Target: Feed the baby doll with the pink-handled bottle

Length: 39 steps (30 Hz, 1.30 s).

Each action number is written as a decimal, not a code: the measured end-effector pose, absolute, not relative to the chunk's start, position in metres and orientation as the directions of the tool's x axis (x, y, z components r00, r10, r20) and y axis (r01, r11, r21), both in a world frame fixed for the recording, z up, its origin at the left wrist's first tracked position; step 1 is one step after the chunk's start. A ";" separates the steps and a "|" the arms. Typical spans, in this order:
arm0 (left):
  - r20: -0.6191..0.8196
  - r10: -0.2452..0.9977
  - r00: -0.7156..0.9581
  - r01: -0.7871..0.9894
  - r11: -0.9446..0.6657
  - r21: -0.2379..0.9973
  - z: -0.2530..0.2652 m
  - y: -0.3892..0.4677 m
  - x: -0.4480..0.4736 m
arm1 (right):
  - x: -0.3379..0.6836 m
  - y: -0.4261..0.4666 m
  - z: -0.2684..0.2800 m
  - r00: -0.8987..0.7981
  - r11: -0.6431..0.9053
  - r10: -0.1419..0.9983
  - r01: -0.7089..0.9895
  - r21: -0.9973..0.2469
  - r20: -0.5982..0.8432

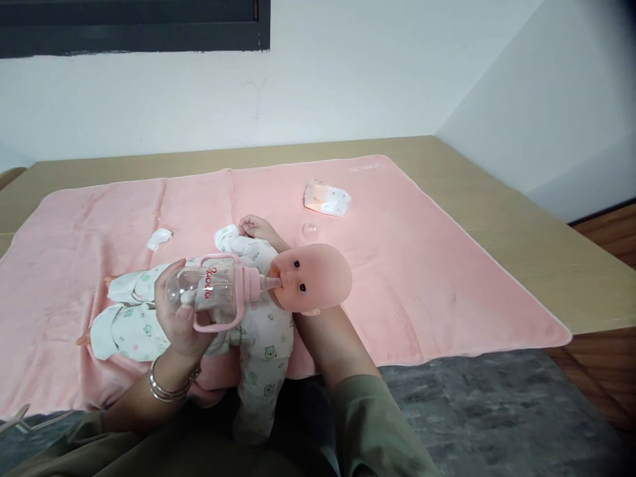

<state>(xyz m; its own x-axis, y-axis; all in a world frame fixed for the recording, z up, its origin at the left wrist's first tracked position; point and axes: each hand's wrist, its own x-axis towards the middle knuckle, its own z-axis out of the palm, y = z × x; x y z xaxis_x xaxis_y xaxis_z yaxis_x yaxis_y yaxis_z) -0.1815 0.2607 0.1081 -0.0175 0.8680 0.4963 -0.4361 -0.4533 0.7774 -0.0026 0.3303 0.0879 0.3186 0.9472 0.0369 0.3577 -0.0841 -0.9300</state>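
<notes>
Bottle [213, 291]: teat touched the doll's [278, 291] mouth at 3 o'clock.
Left hand [181, 318]: gripped the bottle.
Right hand: hidden under the doll, grip unclear.

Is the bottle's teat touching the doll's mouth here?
Touching. The head view shows the teat of the baby bottle, held in the left hand, meeting the doll at its lips with no gap.

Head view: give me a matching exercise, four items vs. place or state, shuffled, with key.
Items:
1. baby bottle
2. doll
3. wipes packet
4. pink blanket

Places/states:
A. spread over the table
B. lying alone on the blanket, far side
C. gripped in the left hand, teat at the doll's mouth
D. head propped on the right forearm

Pairs: 1-C, 2-D, 3-B, 4-A
</notes>
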 end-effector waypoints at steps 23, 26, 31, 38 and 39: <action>0.488 0.873 -0.026 -0.390 -0.458 0.799 0.106 0.263 -0.183 | 0.007 0.342 0.080 0.127 -0.022 0.992 0.125 -0.992 -0.006; 0.492 0.870 -0.033 -0.393 -0.464 0.794 0.106 0.263 -0.183 | 0.002 0.337 0.078 0.099 -0.019 0.995 0.094 -0.995 -0.010; 0.499 0.866 -0.009 -0.434 -0.453 0.778 0.106 0.262 -0.183 | 0.013 0.346 0.081 0.030 -0.055 0.998 0.064 -0.996 -0.053; 0.502 0.865 -0.016 -0.441 -0.456 0.773 0.105 0.262 -0.183 | 0.012 0.349 0.084 0.103 -0.046 0.994 0.058 -0.997 -0.040; 0.501 0.865 -0.020 -0.442 -0.458 0.772 0.105 0.262 -0.182 | 0.010 0.347 0.084 0.110 -0.039 0.993 0.058 -0.998 -0.033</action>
<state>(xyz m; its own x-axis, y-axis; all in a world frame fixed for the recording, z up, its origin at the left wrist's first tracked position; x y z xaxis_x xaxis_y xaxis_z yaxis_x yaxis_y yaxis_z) -0.1824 0.2623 0.1050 -0.0204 0.8651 0.5012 -0.4416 -0.4576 0.7717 0.0102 0.3471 0.0839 0.1101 0.9934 -0.0326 0.0577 -0.0392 -0.9976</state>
